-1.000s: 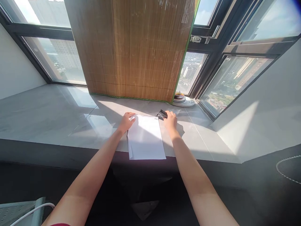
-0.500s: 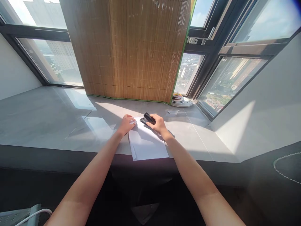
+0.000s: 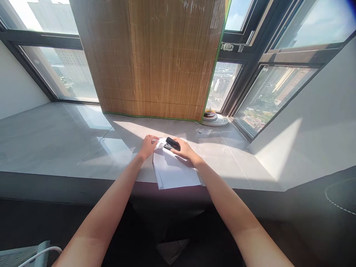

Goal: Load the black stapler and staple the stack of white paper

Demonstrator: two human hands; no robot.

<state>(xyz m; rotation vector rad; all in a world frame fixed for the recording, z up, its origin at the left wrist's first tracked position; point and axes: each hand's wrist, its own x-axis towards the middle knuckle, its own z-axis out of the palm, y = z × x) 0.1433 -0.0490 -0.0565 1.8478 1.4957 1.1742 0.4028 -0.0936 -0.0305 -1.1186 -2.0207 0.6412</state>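
Looking down from the head camera, you have both hands at the upper part of some white paper [image 3: 175, 172], which lies on the pale tiled sill [image 3: 91, 159] with its lower edge reaching just past the sill's front edge. Your right hand [image 3: 183, 149] is closed around a black stapler [image 3: 172, 144], thumb on the near side and fingers behind; its free end points toward your left, over the top of the paper, and its upper arm and base stand apart there. Your left hand [image 3: 149, 146] is at the paper's upper-left corner, fingers bent, and I cannot tell whether they pinch the corner or only press on it. The two hands are near each other, with the stapler's end between them. Beyond your right hand lies a small clear packet [image 3: 204, 133], and farther back, by the window corner, sits a stack of plates [image 3: 213, 119]. A brown slatted blind [image 3: 155, 66] hangs behind the paper, its green-edged bottom near the sill
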